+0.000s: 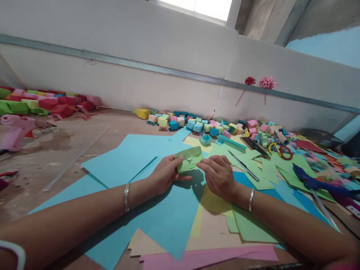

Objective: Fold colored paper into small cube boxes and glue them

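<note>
Over the blue sheets (168, 210) on the desk (70, 150), the left hand (165, 175) gripped the folded green paper (191, 154) between them, its long axis crosswise; the right hand (218, 174) pinched its right edge.

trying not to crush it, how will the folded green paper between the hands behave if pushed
The folded green paper is probably very light, since its edges look thin. Its upper flap would likely bend easily, standing out beyond the left hand, though the visible folds may stiffen it slightly.
</note>
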Motion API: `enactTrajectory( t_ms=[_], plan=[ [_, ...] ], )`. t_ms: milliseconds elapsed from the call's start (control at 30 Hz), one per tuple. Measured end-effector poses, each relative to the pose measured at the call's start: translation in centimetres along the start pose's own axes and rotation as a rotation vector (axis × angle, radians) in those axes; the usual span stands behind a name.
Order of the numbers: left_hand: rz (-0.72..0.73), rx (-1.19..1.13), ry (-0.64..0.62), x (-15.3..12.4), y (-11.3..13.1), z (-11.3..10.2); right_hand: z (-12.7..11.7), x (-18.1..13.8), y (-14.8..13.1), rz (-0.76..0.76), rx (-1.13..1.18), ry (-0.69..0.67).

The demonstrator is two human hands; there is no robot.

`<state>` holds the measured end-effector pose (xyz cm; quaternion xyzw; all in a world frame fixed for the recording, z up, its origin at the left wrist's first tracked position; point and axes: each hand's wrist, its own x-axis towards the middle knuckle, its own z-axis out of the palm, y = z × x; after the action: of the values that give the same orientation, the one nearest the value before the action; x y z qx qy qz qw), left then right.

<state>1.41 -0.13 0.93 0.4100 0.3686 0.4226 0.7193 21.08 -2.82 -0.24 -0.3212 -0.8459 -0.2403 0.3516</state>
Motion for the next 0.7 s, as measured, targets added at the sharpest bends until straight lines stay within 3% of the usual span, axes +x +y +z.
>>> enactTrajectory(
  t_ms=[167, 400, 600, 700],
  plan=[
    [0.01, -0.005, 0.03, 0.3, -0.4, -0.1, 0.9, -0.3, 0.2, 0.072, 0.043, -0.083],
    [0.011, 0.086, -0.051, -0.1, -0.5, -0.1, 2.0, -0.5, 0.6, 0.298, 0.096, -0.075],
    [0.028, 0.063, -0.061, 0.0, -0.7, -0.1, 2.0, -0.5, 0.9, 0.354, 0.256, -0.069],
    [0.032, 0.06, -0.072, 0.0, -0.8, -0.2, 2.1, -0.6, 1.0, 0.346, 0.228, -0.03]
  ],
)
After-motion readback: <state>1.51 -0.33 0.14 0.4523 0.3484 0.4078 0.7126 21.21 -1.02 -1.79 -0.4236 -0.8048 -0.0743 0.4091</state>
